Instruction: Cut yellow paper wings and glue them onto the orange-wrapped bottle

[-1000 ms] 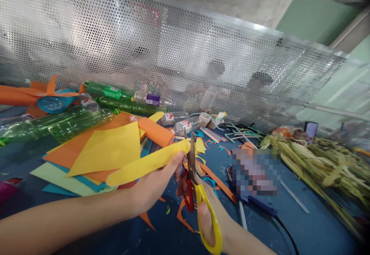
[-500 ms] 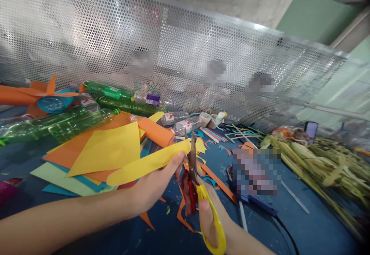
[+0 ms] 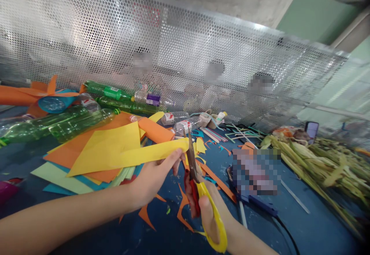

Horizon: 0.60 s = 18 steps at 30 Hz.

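Observation:
A long yellow paper strip (image 3: pixel 150 152) is pinched near its right end by my left hand (image 3: pixel 157 174). My right hand (image 3: pixel 211 208) has its fingers through the handles of scissors (image 3: pixel 193 162) with one yellow and one red loop. The blades point up, slightly parted, at the strip's right end. Behind the strip's left part lies a yellow sheet (image 3: pixel 101 147) on a pile of orange, blue and pale green paper (image 3: pixel 62 176).
Green bottles (image 3: pixel 69 124) lie at the left, beside an orange-wrapped bottle (image 3: pixel 156 129). Orange scraps (image 3: pixel 183 208) are scattered near my hands. A blue tool (image 3: pixel 257 203) with a cable and corn husks (image 3: pixel 297 154) are at the right. A perforated metal panel (image 3: pixel 179 54) stands behind.
The strip's left part has swung up, and its right end has dipped slightly. The scissor blades have tilted a little to the left and are closer together.

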Each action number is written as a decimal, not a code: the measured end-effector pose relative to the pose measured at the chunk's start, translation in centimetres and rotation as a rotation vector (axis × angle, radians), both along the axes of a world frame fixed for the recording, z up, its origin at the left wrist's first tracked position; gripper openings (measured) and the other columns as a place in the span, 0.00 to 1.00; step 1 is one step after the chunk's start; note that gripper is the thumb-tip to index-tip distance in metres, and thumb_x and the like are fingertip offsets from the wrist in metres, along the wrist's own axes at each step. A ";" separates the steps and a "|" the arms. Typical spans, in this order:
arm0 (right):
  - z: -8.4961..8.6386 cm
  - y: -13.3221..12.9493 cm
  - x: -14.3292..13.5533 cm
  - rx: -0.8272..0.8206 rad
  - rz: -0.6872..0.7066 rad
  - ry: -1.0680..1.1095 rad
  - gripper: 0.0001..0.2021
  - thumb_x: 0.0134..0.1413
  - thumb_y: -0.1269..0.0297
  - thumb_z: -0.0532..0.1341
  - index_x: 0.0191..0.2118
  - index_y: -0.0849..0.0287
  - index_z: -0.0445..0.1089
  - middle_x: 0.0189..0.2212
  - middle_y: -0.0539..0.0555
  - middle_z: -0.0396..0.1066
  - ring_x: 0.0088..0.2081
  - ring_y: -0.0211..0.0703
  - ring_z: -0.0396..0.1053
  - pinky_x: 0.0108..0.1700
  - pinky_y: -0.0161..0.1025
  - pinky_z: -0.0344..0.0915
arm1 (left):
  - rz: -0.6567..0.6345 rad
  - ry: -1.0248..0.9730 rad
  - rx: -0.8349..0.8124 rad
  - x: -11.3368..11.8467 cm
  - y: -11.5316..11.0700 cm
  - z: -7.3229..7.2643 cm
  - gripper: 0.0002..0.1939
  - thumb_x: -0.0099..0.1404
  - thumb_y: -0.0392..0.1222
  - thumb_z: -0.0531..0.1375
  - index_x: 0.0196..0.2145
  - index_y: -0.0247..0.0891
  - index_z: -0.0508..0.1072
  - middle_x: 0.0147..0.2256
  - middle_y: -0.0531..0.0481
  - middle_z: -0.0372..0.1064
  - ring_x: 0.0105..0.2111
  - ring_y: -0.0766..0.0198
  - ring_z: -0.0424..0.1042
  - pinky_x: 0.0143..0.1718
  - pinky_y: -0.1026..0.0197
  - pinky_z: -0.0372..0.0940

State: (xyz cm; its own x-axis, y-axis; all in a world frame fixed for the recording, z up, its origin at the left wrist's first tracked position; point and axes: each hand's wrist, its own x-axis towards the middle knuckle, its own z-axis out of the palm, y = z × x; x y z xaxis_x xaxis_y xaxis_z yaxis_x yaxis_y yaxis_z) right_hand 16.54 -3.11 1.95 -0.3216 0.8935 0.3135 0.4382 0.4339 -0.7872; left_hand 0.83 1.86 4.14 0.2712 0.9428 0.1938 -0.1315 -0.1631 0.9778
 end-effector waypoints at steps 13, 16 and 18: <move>-0.1 0.5 0.5 -0.101 0.050 0.058 0.26 0.53 0.36 0.40 0.30 0.57 0.53 0.17 0.45 0.53 0.16 0.31 0.47 0.18 0.33 0.50 | 0.056 -0.091 0.037 -0.3 1.8 0.2 0.18 0.61 0.46 0.56 0.16 0.36 0.65 0.18 0.55 0.60 0.23 0.68 0.60 0.29 0.65 0.56; 0.1 0.5 0.5 -0.115 0.053 0.046 0.26 0.53 0.35 0.40 0.29 0.57 0.52 0.17 0.45 0.52 0.16 0.31 0.46 0.16 0.32 0.48 | 0.058 -0.100 0.053 -0.4 2.0 0.2 0.18 0.61 0.45 0.56 0.16 0.36 0.65 0.17 0.55 0.59 0.22 0.69 0.59 0.28 0.65 0.56; 0.1 0.6 0.6 -0.122 0.055 0.032 0.26 0.53 0.36 0.40 0.30 0.57 0.53 0.17 0.44 0.52 0.15 0.30 0.46 0.16 0.32 0.47 | 0.060 -0.124 0.052 -0.4 2.1 0.1 0.17 0.61 0.45 0.56 0.16 0.36 0.65 0.17 0.56 0.60 0.21 0.70 0.59 0.27 0.65 0.56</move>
State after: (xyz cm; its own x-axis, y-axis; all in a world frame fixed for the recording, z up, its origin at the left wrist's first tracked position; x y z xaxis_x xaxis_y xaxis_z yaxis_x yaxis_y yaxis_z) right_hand 17.17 -2.55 2.06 -0.3629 0.9068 0.2144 0.3905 0.3569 -0.8486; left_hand 0.42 3.98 4.25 0.1855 0.9444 0.2716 -0.2392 -0.2247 0.9446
